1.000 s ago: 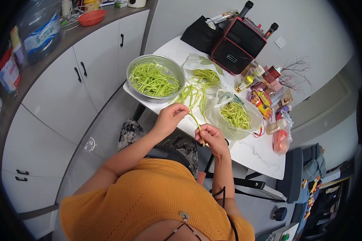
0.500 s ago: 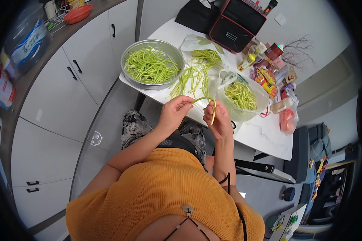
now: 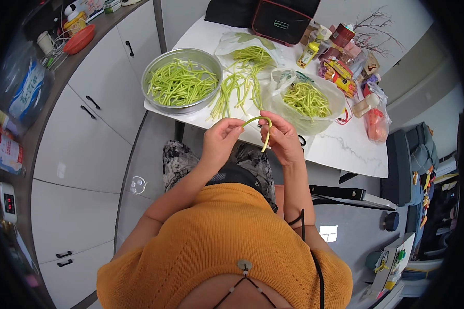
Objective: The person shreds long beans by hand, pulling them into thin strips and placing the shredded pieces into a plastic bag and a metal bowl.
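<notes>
A long green vegetable stem (image 3: 266, 140) arches between my two hands at the table's near edge. My left hand (image 3: 219, 140) pinches one end. My right hand (image 3: 284, 139) grips it near the bend, and its pale free end hangs down. Beyond my left hand, a round metal basin (image 3: 184, 109) is heaped with short cut stem pieces (image 3: 180, 82). Long loose stems (image 3: 234, 91) lie on the table between the basin and a whitish plastic bag (image 3: 286, 116), which is full of yellowish-green pieces (image 3: 308, 99). Farther back, more long stems (image 3: 252, 55) rest on another opened plastic bag (image 3: 231, 43).
Black scissor-like handles (image 3: 302, 140) show beside my right hand on the white table (image 3: 358, 152). A dark red-edged box (image 3: 278, 23), a yellow bottle (image 3: 308, 54) and food packages (image 3: 337, 74) stand at the back. White cabinets (image 3: 77, 134) run along the left.
The view has shifted a little, so the table sits differently in it. My right fingers have moved up along the stem to its bend. Both hands still hold it.
</notes>
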`<state>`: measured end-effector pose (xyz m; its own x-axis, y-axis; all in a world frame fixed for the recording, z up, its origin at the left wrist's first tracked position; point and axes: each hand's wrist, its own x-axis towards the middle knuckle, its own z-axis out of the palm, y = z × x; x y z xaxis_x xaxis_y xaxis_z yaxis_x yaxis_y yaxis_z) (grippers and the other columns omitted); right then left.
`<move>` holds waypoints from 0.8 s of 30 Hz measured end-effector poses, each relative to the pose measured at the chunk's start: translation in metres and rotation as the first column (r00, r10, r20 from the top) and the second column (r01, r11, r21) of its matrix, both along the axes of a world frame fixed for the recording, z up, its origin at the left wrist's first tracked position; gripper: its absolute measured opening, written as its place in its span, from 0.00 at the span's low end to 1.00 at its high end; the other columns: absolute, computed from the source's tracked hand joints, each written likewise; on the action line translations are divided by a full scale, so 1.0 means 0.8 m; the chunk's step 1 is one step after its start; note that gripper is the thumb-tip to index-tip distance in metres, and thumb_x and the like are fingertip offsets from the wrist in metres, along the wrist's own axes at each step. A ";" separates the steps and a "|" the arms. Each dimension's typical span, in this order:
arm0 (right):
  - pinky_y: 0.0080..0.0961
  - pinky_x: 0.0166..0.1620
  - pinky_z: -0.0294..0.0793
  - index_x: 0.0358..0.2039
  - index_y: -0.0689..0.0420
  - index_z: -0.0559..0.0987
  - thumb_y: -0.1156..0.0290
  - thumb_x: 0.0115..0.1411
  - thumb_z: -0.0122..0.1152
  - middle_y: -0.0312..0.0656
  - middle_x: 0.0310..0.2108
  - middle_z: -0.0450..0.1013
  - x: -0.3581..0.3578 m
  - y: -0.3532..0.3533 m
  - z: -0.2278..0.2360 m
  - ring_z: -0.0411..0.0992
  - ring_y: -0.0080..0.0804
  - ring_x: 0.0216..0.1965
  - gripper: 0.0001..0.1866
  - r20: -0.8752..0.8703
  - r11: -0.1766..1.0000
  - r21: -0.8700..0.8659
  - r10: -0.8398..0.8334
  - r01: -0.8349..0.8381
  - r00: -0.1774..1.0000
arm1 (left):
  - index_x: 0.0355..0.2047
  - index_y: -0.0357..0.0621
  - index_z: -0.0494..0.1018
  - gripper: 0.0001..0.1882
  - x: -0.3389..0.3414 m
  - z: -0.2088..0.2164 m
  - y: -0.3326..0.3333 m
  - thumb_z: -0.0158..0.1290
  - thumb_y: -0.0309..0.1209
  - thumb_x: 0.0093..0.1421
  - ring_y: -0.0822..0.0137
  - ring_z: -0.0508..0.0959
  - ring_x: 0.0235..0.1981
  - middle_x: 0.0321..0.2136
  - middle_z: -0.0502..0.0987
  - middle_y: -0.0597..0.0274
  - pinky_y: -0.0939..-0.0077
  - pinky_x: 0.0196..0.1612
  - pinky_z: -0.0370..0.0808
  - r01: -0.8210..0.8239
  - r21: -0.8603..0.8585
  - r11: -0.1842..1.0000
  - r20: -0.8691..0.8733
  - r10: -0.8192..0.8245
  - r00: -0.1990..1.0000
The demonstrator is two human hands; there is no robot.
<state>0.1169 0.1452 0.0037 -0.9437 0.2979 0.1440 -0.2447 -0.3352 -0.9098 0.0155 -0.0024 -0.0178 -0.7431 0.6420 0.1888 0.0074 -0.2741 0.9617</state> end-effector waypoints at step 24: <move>0.14 0.29 0.64 0.44 0.62 0.72 0.75 0.56 0.54 0.34 0.28 0.69 0.001 0.001 0.002 0.64 0.19 0.26 0.14 0.071 0.945 0.026 -0.327 0.326 0.942 | 0.37 0.36 0.71 0.08 0.007 -0.008 0.008 0.50 0.24 0.56 0.82 0.69 0.25 0.25 0.72 0.69 0.90 0.29 0.66 0.131 0.024 0.991 0.108 -0.133 0.985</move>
<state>0.1181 0.1463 0.0056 -0.8029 0.5901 0.0846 -0.2711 -0.2351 -0.9334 0.0208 0.0043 -0.0242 -0.6687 0.7332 0.1232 -0.1342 -0.2819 0.9500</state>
